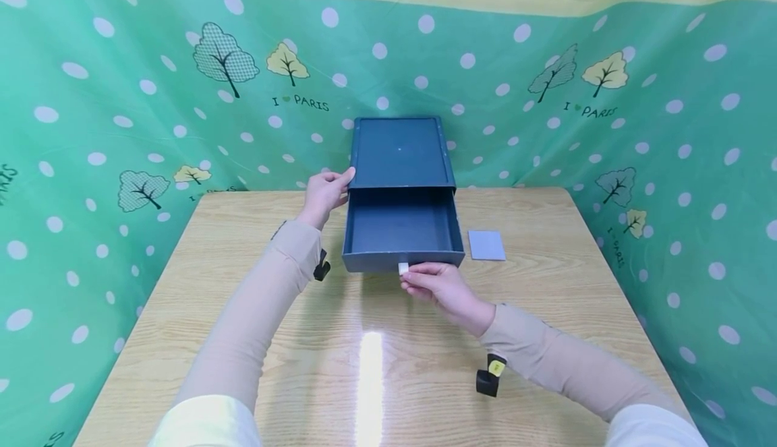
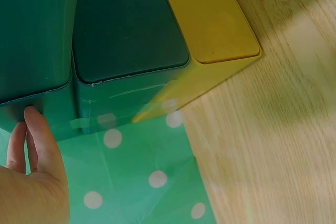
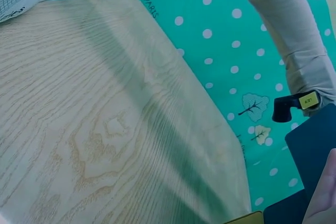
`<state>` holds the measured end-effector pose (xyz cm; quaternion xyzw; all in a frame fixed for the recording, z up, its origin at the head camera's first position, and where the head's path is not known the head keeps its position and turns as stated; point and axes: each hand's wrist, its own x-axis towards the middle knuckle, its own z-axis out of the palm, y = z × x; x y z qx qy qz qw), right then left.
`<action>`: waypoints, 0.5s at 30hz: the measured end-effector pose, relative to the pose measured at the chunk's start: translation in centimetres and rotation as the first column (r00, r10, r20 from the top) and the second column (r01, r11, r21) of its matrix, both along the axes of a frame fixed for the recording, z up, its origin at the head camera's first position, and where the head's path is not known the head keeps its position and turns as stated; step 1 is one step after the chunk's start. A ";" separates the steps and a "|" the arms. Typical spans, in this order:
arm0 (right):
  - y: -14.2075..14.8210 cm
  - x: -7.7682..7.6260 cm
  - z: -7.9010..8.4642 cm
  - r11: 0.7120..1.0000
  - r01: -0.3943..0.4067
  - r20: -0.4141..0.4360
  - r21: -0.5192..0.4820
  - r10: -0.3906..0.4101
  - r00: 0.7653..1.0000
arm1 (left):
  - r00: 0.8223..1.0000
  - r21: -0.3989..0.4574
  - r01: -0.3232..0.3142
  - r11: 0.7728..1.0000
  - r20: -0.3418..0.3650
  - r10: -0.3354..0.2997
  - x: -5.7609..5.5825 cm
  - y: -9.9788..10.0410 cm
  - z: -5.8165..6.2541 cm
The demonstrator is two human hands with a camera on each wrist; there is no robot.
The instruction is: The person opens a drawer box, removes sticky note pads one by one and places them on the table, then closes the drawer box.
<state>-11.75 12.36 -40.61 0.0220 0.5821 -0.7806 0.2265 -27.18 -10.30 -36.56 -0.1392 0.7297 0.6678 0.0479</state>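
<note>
A dark blue drawer unit [image 1: 398, 154] stands near the back of the table, its upper drawer [image 1: 403, 231] pulled out toward me with a bare floor inside. My right hand [image 1: 446, 290] pinches the small white pull tab [image 1: 403, 268] on the drawer's front between thumb and fingers. In the right wrist view only a sliver of that hand [image 3: 321, 198] shows, beside the blue drawer. My left hand [image 1: 326, 194] rests against the unit's left side. The left wrist view has its extended fingertips touching the side wall of the cabinet [image 2: 131, 30], above a yellow level [image 2: 220, 24].
A square light-purple pad [image 1: 487, 245] lies right of the drawer on the wooden table [image 1: 255, 339]. Green dotted cloth [image 1: 231, 137] hangs behind and at both sides, close to the unit's back. Black wrist-worn devices [image 1: 489, 376] stick out below the sleeves.
</note>
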 end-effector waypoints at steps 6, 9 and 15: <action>-0.1 -0.3 0.1 0.999 0.027 -0.026 -0.020 -0.027 0.999 | 1.000 0.003 -0.003 1.000 -0.002 0.003 0.1 0.0 0.0; -0.2 -0.5 0.2 0.999 0.027 -0.025 -0.035 -0.028 0.999 | 1.000 0.007 -0.005 1.000 -0.002 0.005 0.1 0.1 0.0; -0.4 -0.8 0.5 0.998 0.043 -0.029 -0.043 -0.044 0.999 | 1.000 0.015 -0.013 1.000 0.000 0.013 0.0 0.0 0.0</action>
